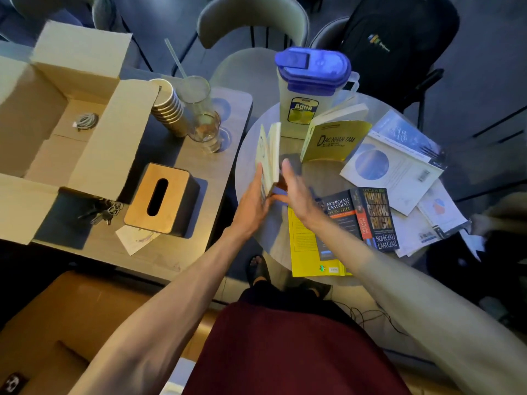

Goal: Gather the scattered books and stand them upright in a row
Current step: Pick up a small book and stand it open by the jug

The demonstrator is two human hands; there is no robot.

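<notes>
Two pale books (269,155) stand upright on the round glass table (319,178), pressed between my hands. My left hand (252,201) lies flat against their left side; my right hand (296,192) presses their right side, fingers straight. A yellow book (336,142) leans upright against the water jug (310,89). A dark book (362,215) lies open face down on a flat yellow book (306,246). A white book with a blue circle (390,175) lies flat at the right over a darker one (410,132).
Loose papers (433,220) spread at the table's right edge. On the left table sit an open cardboard box (57,109), a tissue box (161,198), stacked paper cups (168,106), a glass (204,118) and keys (99,212). Chairs and a backpack (399,41) stand behind.
</notes>
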